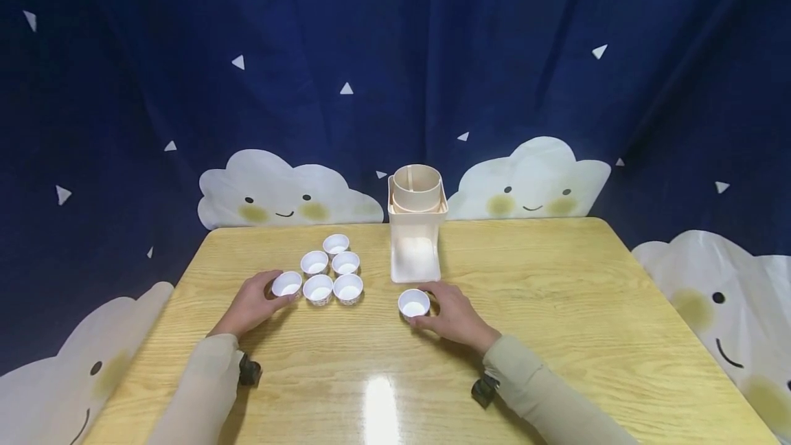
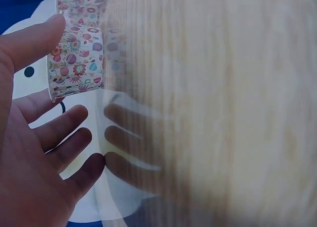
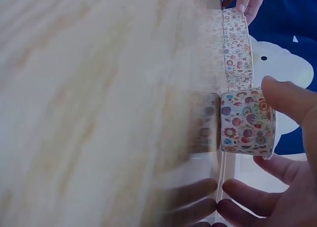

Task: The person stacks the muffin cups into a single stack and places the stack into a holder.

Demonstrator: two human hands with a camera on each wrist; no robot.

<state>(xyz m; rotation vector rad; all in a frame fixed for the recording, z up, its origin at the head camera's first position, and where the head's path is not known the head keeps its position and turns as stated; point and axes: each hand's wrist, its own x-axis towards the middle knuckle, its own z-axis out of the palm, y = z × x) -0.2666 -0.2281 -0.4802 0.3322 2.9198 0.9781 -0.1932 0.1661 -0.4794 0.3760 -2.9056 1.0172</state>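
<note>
Several small paper cups, white inside and printed with colourful flowers outside, stand on the wooden table. My left hand [image 1: 252,304] pinches the leftmost cup [image 1: 287,283] of a tight group between thumb and index finger. That flowered cup [image 2: 77,63] shows in the left wrist view, the other left fingers spread below it. Further right, my right hand [image 1: 456,316] holds a separate cup [image 1: 413,302] by its rim with thumb and index finger. In the right wrist view this cup [image 3: 246,123] stands upright on the tabletop.
Behind the right-hand cup stands a cream plastic holder [image 1: 415,263] with a round open ring [image 1: 417,187] on top. The rest of the group, such as the rear cup [image 1: 336,244], sits right of my left hand. A dark blue curtain [image 1: 395,53] with clouds hangs behind the table [image 1: 544,280].
</note>
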